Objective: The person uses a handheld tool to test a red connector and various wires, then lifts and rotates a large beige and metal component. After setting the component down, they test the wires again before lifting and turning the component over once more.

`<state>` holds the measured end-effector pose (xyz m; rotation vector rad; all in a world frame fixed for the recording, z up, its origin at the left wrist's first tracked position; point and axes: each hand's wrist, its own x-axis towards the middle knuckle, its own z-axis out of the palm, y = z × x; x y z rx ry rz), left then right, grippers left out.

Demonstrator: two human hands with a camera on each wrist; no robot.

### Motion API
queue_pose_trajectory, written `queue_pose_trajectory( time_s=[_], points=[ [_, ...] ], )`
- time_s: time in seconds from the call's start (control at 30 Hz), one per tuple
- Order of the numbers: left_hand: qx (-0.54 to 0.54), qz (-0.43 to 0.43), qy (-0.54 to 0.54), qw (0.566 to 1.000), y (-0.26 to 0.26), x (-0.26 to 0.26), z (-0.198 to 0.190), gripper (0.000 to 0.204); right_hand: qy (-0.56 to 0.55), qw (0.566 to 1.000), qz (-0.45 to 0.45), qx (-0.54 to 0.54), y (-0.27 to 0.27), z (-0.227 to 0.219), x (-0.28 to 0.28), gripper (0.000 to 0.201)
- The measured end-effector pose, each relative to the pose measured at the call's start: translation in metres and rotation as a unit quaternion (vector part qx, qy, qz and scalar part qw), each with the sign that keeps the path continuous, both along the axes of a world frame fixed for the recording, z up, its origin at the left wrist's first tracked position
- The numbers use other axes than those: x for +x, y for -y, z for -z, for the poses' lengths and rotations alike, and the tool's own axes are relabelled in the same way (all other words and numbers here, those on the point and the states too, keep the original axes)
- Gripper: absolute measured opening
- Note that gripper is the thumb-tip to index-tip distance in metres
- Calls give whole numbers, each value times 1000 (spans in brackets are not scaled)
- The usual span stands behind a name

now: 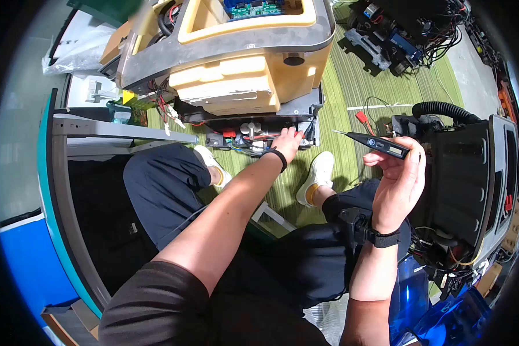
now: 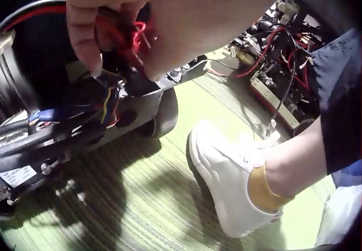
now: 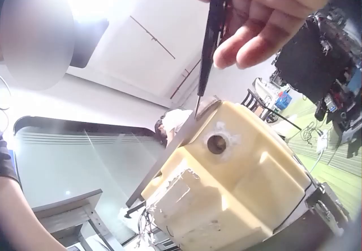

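Note:
My right hand (image 1: pixel 399 184) grips a black pen-shaped tester (image 1: pixel 380 145) with a small window and a thin metal tip pointing left. In the right wrist view the tester (image 3: pixel 214 41) points down from between the fingers, in front of the yellow housing (image 3: pixel 226 189). My left hand (image 1: pixel 287 145) reaches into the wiring at the base of the yellow machine (image 1: pixel 225 86). Seen from the left wrist, its fingers curl round red wires (image 2: pixel 137 39); their exact contact is partly hidden. Blue and yellow wires (image 2: pixel 106 105) lie just below that hand.
White shoes (image 1: pixel 317 176) stand on the green striped floor (image 1: pixel 352 115). A black machine part with a ribbed hose (image 1: pixel 444 109) is at the right, and electronics with loose cables (image 1: pixel 406 43) lie at the top right. A grey metal frame (image 1: pixel 115 130) stands at the left.

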<state>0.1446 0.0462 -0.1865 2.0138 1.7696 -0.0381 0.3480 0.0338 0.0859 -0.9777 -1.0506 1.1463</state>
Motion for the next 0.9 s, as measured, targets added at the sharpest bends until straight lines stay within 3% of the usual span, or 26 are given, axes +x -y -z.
queue_pose_trajectory(
  time_s=[0.1, 0.13, 0.3, 0.43, 0.5, 0.57, 0.63, 0.7, 0.83, 0.9],
  points=[
    [-20, 11, -42, 999, -2, 1, 0, 50, -8, 1000, -7, 4, -3, -3, -3, 32],
    [-73, 7, -39, 997, -6, 2, -3, 50, -3, 1000, -4, 2, -3, -3, -4, 32],
    [-68, -7, -46, 997, 5, 5, -28, 49, 6, 1000, -2, 3, -1, 1, -5, 32],
    [111, 110, 30, 987, 43, -4, -40, 43, 15, 1000, 0, 9, 1, 11, -5, 32],
    [0, 160, 102, 982, 69, -11, -47, 35, 21, 1000, 8, 2, 3, 13, -7, 31],
    [-149, 187, 147, 960, 98, -22, -93, 31, 33, 999, -3, 3, 8, 16, -8, 31],
    [-183, 224, 177, 941, 129, -41, -109, 33, 8, 1000, -5, -14, 14, 16, -14, 31],
    [-186, 216, 192, 939, 156, -63, -119, 37, 13, 1000, -15, -12, 22, 16, -20, 32],
    [-199, 100, 253, 942, 187, -106, -142, 38, -4, 999, -16, -36, 45, 24, -26, 33],
    [-155, 35, 284, 945, 200, -130, -130, 34, -106, 992, -13, -72, 58, 30, -27, 32]
  ],
)
